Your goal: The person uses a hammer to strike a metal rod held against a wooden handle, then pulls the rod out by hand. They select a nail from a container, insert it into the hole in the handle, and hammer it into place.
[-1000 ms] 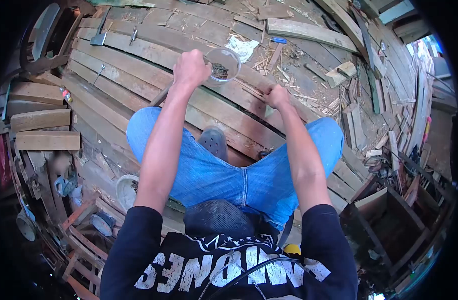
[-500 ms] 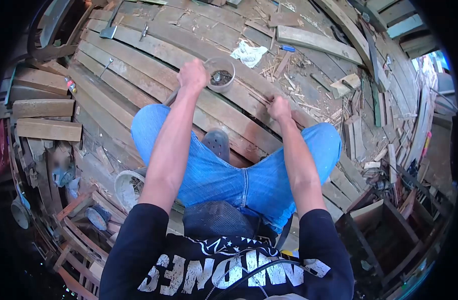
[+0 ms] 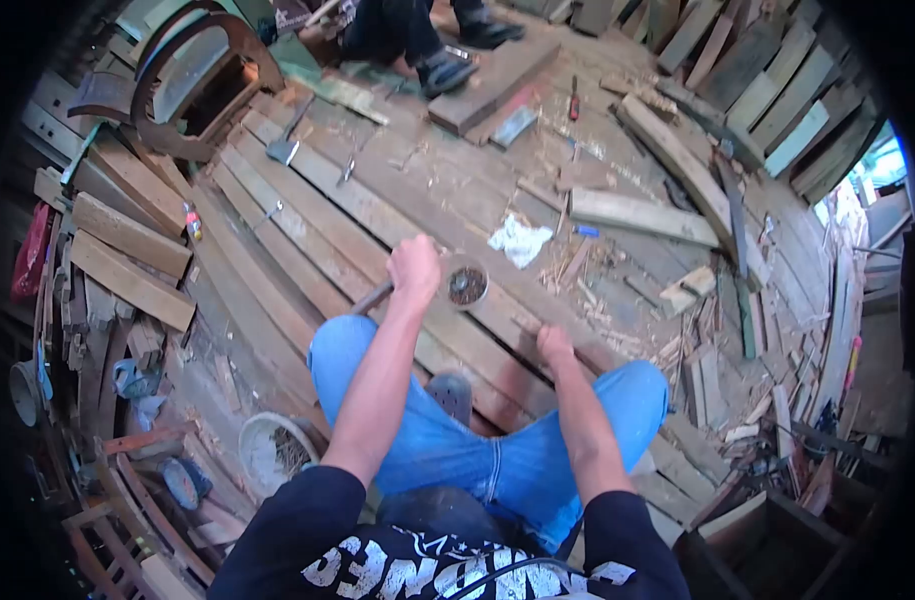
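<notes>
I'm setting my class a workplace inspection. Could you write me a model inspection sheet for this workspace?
Surface: wooden planks with open gaps between some.
Job's things: clear tub of small dark bits between the hands; dark handle, tool head unclear.
Clutter: loose timber, splinters, white cloth, red-handled tool, white bucket of scraps.
Grippers: bare hands; left closed on the handle, right closed low over the planks, anything pinched too small to tell.
Cables: thin dark cord across the wearer's shirt; none seen on the floor.
Surroundings: another person's shoes beside a thick board.
</notes>
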A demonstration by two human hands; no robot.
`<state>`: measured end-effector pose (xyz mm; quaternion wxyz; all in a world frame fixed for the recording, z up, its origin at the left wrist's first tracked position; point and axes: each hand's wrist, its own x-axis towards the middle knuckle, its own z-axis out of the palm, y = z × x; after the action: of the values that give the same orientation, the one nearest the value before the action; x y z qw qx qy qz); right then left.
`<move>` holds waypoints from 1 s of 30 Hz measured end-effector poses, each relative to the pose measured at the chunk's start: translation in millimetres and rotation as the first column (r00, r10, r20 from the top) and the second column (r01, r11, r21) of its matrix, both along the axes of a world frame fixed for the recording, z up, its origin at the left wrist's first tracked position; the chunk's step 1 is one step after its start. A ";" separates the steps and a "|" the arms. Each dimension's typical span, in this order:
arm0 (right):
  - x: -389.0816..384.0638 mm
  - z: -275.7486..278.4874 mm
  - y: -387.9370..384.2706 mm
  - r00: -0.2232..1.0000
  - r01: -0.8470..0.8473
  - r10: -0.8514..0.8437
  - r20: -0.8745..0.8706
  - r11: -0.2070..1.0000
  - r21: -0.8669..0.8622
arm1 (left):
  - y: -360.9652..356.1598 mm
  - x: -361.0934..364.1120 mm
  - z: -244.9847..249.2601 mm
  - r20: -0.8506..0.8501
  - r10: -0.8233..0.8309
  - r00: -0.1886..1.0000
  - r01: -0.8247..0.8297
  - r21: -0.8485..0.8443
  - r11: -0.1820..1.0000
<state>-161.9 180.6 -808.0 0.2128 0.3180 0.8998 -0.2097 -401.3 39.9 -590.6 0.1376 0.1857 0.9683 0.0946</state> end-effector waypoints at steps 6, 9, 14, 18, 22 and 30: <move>-21.3 51.1 34.2 0.868 0.187 -0.323 -0.378 0.916 -0.355 | 13.8 17.2 8.5 -0.093 -0.078 0.993 0.121 0.722 0.681; -37.8 148.3 51.4 0.545 0.080 -0.619 -0.565 0.710 -0.700 | 29.2 49.4 43.1 0.159 -0.236 0.959 0.039 0.747 0.664; -23.9 252.4 51.8 0.395 -0.063 -0.452 -0.800 0.855 -0.515 | 53.5 94.2 29.5 0.385 -0.428 0.818 0.029 0.715 0.699; 7.5 253.2 36.2 0.521 0.009 -0.375 -0.767 0.901 -0.434 | 71.9 127.8 -11.6 0.286 -0.653 0.702 0.209 0.793 0.573; 34.8 225.0 34.2 0.505 0.079 -0.358 -0.786 0.925 -0.371 | 80.5 147.7 -15.2 0.317 -0.666 0.676 0.294 0.712 0.638; 58.0 187.4 18.4 0.524 0.088 -0.395 -0.755 0.906 -0.413 | 71.3 152.1 -67.1 0.426 -0.727 0.539 0.427 0.606 0.671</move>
<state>-103.9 199.0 -620.6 -0.2152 0.2665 0.7916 -0.5060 -249.2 111.1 -657.7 0.4363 0.4850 0.6913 0.3106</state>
